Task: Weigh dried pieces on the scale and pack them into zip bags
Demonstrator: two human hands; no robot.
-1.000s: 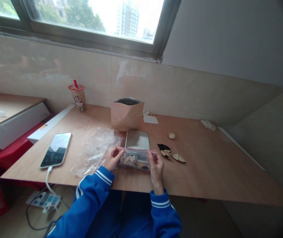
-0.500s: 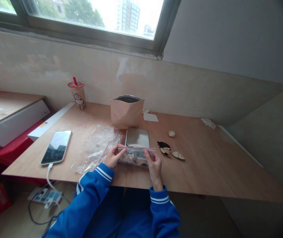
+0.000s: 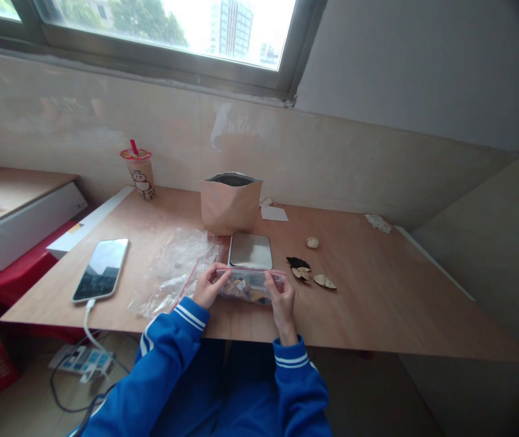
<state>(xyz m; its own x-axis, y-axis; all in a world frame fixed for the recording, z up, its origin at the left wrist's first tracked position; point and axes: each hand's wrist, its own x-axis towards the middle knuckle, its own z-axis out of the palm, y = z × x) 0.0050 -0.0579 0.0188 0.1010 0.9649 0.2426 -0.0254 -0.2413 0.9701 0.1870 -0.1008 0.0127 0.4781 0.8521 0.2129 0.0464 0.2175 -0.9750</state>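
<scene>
A clear zip bag with a red seal strip along its top is stretched between my two hands, low over the table's front part. Brownish and dark pieces fill it, too small to name. My left hand pinches its upper left corner between thumb and fingers. At the upper right, my right hand grips it the same way. Just behind the bag lies a small flat scale with a silver top. A brown paper pouch stands upright behind the scale, its mouth open.
Empty clear zip bags lie left of my hands. A phone on a white cable and a drink cup are farther left. Dried dark and pale pieces, a whitish lump and crumpled tissue lie right.
The whole view has shifted slightly. Both hands keep their hold on the zip bag's top edge, with hardly any movement.
</scene>
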